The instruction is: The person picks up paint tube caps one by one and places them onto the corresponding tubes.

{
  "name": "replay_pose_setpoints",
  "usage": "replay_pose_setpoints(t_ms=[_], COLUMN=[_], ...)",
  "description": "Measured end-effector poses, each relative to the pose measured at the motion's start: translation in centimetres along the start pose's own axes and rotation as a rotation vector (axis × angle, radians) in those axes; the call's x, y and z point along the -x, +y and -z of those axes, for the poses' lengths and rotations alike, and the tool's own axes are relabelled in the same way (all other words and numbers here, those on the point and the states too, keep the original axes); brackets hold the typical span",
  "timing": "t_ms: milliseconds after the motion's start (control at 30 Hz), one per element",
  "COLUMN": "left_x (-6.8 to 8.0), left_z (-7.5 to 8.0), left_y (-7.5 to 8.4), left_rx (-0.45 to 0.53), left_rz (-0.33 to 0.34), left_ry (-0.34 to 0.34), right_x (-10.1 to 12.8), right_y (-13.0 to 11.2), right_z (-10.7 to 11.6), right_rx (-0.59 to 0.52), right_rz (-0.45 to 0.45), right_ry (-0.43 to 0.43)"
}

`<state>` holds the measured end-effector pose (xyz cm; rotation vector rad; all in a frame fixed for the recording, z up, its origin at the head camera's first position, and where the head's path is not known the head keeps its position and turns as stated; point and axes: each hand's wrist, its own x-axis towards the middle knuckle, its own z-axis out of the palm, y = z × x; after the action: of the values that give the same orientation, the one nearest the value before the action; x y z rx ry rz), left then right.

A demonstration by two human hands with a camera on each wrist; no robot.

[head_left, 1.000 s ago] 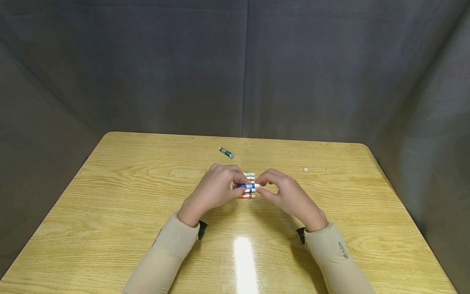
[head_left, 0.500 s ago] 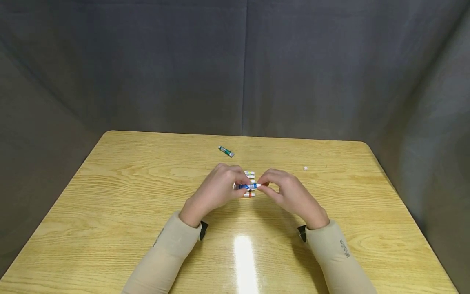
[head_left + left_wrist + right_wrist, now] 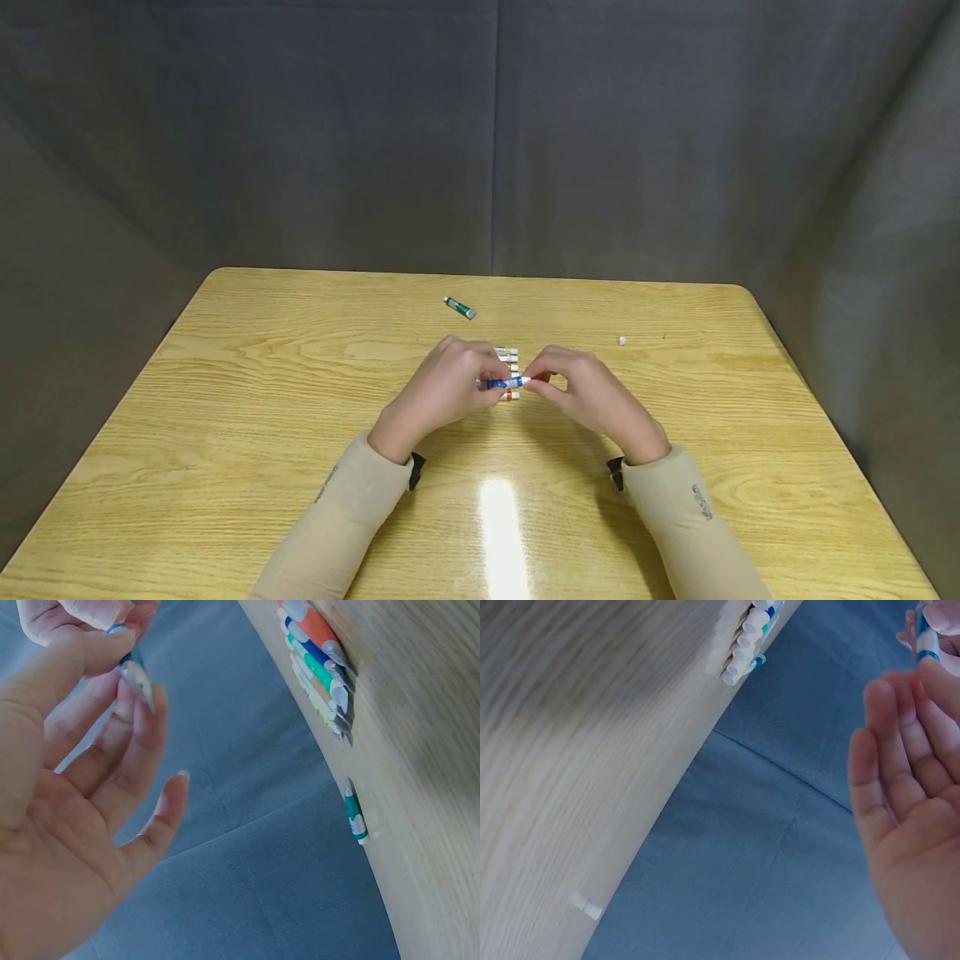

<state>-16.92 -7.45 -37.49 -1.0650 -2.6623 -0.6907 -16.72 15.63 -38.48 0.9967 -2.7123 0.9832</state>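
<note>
My left hand pinches a small blue paint tube between thumb and fingers, above a row of tubes. The tube lies roughly level, its white cap end to the right. At that end, the thumb and fingertips of my right hand pinch the cap, mostly covering it. The left wrist view shows the tube's crimped silver tail sticking out past my left thumb. Under the hands, several capped paint tubes lie side by side, partly hidden by my left hand; orange, dark blue and green ones show from the left wrist.
A dark green paint tube lies apart, farther back on the wooden table. A small white cap sits on the tabletop to the right of my right hand. A grey curtain hangs behind the table.
The blue tube has tilted slightly, its cap end angled a little farther away. Both hands keep their grip and have barely moved. The green tube and loose cap stay in place.
</note>
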Motion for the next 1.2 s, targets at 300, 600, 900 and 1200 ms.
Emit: replay_pose_setpoints(t_ms=[300, 600, 900, 1200], left_x=[0.1, 0.1, 0.1, 0.1], left_z=[-0.8, -1.9, -3.0, -3.5], left_y=[-0.2, -0.9, -1.4, -1.4], left_rx=[-0.071, -0.065, -0.074, -0.090], left_rz=[0.051, 0.067, 0.060, 0.063], left_ry=[-0.061, -0.087, -0.105, -0.127], right_x=[0.2, 0.7, 1.1, 1.8], right_y=[0.7, 2.7, 5.2, 7.4], right_z=[0.3, 1.8, 3.6, 5.8], right_rx=[0.029, 0.047, 0.048, 0.059], right_rz=[-0.056, -0.187, -0.261, -0.364], right_ry=[-0.040, 0.061, 0.157, 0.200])
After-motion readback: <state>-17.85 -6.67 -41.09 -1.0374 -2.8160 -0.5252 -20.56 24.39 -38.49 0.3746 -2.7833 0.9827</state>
